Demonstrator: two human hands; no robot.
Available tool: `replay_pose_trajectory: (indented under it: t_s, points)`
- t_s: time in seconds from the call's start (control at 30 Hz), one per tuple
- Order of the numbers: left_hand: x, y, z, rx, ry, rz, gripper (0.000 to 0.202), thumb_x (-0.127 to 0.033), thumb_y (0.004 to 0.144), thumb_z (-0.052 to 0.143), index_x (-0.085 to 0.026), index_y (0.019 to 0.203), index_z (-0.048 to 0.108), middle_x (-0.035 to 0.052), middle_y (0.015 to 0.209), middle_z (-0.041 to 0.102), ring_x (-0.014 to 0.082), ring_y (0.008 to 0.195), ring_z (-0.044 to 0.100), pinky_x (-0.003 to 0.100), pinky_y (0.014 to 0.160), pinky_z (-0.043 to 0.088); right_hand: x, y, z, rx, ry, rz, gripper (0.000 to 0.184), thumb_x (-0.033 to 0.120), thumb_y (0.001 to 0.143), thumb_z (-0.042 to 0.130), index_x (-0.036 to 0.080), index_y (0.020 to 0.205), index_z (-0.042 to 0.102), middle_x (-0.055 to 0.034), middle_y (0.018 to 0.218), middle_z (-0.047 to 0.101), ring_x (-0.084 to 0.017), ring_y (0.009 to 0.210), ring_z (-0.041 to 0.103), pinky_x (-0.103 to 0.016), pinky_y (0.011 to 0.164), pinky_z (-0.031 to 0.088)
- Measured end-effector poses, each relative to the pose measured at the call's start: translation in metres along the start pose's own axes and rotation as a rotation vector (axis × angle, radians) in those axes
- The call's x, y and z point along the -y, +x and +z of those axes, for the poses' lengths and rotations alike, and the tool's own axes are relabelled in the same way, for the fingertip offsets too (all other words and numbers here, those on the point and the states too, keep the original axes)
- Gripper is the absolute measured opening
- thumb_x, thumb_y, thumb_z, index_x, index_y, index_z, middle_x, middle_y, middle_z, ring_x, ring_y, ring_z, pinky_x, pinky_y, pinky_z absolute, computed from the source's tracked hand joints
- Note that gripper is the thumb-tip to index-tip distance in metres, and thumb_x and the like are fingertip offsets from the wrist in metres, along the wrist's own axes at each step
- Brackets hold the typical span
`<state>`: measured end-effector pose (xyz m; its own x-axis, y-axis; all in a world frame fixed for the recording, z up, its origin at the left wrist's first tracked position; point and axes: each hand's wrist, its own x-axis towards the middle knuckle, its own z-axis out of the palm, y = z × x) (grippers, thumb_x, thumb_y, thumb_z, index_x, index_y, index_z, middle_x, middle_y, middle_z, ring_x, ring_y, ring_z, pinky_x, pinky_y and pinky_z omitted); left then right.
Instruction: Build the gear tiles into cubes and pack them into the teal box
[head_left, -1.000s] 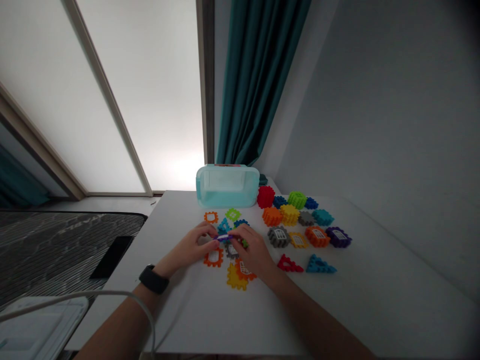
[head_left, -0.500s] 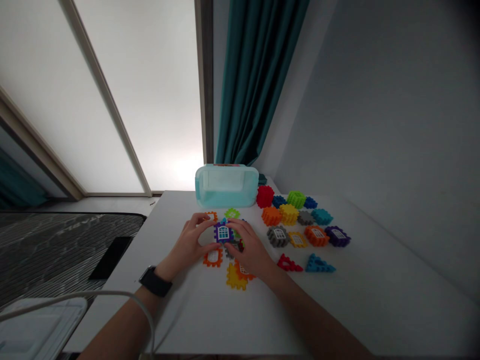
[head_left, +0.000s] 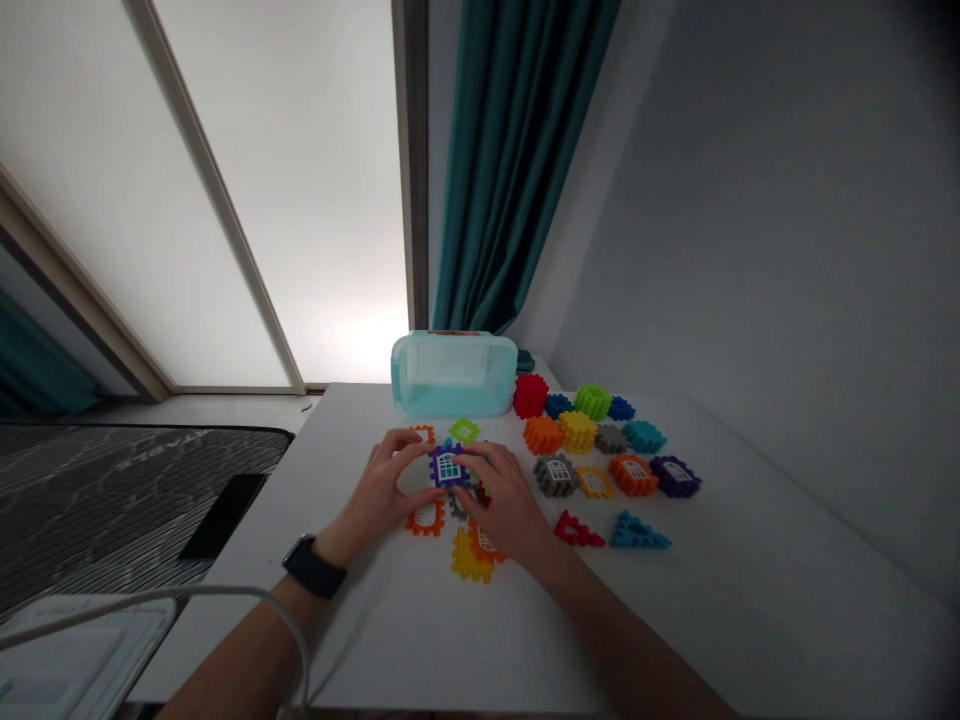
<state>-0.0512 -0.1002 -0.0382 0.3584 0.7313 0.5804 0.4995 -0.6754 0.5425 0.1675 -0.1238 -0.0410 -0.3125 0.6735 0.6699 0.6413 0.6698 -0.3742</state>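
Observation:
Between my left hand (head_left: pixel 375 490) and my right hand (head_left: pixel 499 495) I hold a purple plastic toy block piece (head_left: pixel 448 466) with a white window picture, its face turned up towards me. Fingertips of both hands touch its edges. Under and around my hands lie loose interlocking pieces, among them an orange frame piece (head_left: pixel 425 518) and a yellow gear-edged piece (head_left: pixel 471 558). Parts of the pieces beneath my hands are hidden.
A pale turquoise translucent box (head_left: pixel 453 375) stands at the far edge of the white table (head_left: pixel 420 640). Several coloured toy blocks lie to the right, including a red triangular frame (head_left: pixel 577 531). A dark phone (head_left: pixel 223 516) lies on the bed left of the table.
Over the last second the purple piece has turned from edge-on to face-up between my hands. It has shifted little in the last half second.

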Motion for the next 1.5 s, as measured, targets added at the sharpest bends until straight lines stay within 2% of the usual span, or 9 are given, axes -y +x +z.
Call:
replay_pose_trajectory:
  t_s: [0.13,0.27,0.4,0.5,0.67,0.9,1.3,1.5]
  points:
    - [-0.006,0.001,0.003,-0.02,0.029,0.018,0.046,-0.041,0.082,0.075,-0.026,0.123,0.06,0.0104,0.121,0.053,0.0264,0.113,0.056,0.045,0.098,0.049,0.004,0.002,-0.009,-0.02,-0.075,-0.045,0.03,0.021,0.09,0.061,0.023,0.12,0.061,-0.0096,0.12,0.064,-0.026,0.112,0.058,-0.046,0.098,0.047]
    - [-0.015,0.007,0.006,-0.04,0.129,0.094,0.044,-0.041,0.083,0.073,-0.021,0.12,0.059,0.0124,0.12,0.055,0.0272,0.112,0.056,0.044,0.095,0.05,0.003,0.003,-0.022,-0.023,-0.128,-0.082,0.026,0.021,0.093,0.059,0.023,0.118,0.062,-0.0087,0.122,0.066,-0.027,0.113,0.057,-0.046,0.098,0.045]
    - [-0.031,0.018,0.012,-0.01,0.245,0.206,0.042,-0.044,0.084,0.071,-0.019,0.115,0.058,0.0135,0.117,0.059,0.0286,0.109,0.057,0.045,0.094,0.049,-0.002,-0.005,-0.038,-0.06,-0.154,-0.104,0.022,0.021,0.095,0.057,0.023,0.117,0.06,-0.0081,0.125,0.066,-0.026,0.113,0.058,-0.047,0.099,0.044]
    - [-0.045,0.028,0.023,0.007,0.277,0.236,0.043,-0.046,0.083,0.071,-0.018,0.112,0.058,0.0138,0.116,0.06,0.0292,0.107,0.057,0.046,0.093,0.048,-0.01,-0.016,-0.051,-0.106,-0.186,-0.089,0.022,0.022,0.096,0.057,0.023,0.117,0.06,-0.0083,0.125,0.066,-0.025,0.113,0.058,-0.047,0.1,0.044]
    - [-0.068,0.046,0.053,0.015,0.269,0.255,0.039,-0.044,0.083,0.071,-0.018,0.109,0.058,0.0132,0.116,0.059,0.0289,0.105,0.056,0.045,0.091,0.048,-0.028,-0.037,-0.076,-0.17,-0.229,-0.019,0.019,0.022,0.095,0.057,0.023,0.114,0.062,-0.0091,0.116,0.067,-0.025,0.11,0.06,-0.046,0.097,0.046]
    - [-0.094,0.076,0.103,0.103,0.222,0.294,0.039,-0.045,0.082,0.072,-0.021,0.108,0.055,0.0106,0.116,0.059,0.0288,0.108,0.056,0.046,0.094,0.045,-0.057,-0.065,-0.111,-0.227,-0.231,0.088,0.022,0.02,0.094,0.057,0.026,0.113,0.063,-0.0084,0.113,0.067,-0.025,0.107,0.062,-0.047,0.096,0.048]
    - [-0.119,0.129,0.186,0.317,0.132,0.363,0.04,-0.051,0.086,0.066,-0.02,0.11,0.059,0.01,0.118,0.058,0.0293,0.113,0.054,0.047,0.097,0.043,-0.123,-0.105,-0.167,-0.236,-0.221,0.248,0.015,0.023,0.093,0.058,0.024,0.103,0.068,-0.0096,0.112,0.066,-0.025,0.106,0.061,-0.047,0.093,0.051]
    - [-0.129,0.151,0.22,0.389,0.121,0.404,0.029,-0.04,0.089,0.064,-0.021,0.111,0.062,0.0096,0.121,0.057,0.0293,0.115,0.053,0.047,0.097,0.042,-0.15,-0.119,-0.194,-0.217,-0.231,0.31,0.015,0.024,0.092,0.059,0.024,0.103,0.069,-0.0096,0.11,0.067,-0.025,0.105,0.062,-0.048,0.092,0.053]
